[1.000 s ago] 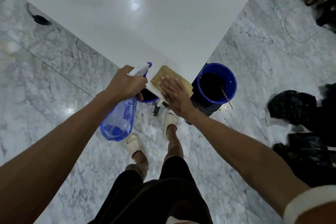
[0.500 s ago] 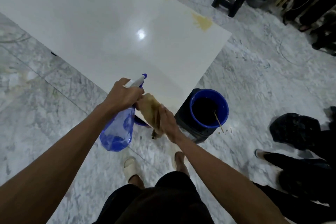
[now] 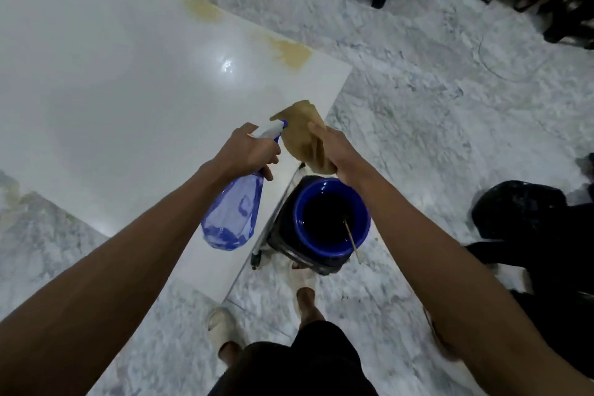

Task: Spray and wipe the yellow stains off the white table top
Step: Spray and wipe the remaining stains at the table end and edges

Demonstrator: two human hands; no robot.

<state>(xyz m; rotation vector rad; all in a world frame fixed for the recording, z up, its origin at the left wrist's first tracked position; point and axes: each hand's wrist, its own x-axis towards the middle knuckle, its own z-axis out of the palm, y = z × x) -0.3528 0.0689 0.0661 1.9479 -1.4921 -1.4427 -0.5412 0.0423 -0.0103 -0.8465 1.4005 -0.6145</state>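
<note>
Over the white table (image 3: 128, 90), left hand (image 3: 247, 151) grips spray bottle (image 3: 233, 215), right hand (image 3: 337, 151) clutches cloth (image 3: 302, 135).

Tabletop (image 3: 128, 90) spans left; two stains (image 3: 291, 53) lie on it along its far right edge. Bucket (image 3: 331, 219) stands on floor just beside tabletop's right edge. Spray bottle (image 3: 233, 215) held over near tabletop edge, cloth (image 3: 305, 135) right of it, above bucket.

Only one view on my end: head cam, wide-angle, worn on the person, looking forward and steeply down. Both forearms run up from the bottom edge; white table top (image 3: 122, 80) fills the upper left, marble floor (image 3: 434, 112) the right. Close range: their own feet (image 3: 221, 325) sit near the bottom edge. No second view, so nothing shared.
</note>
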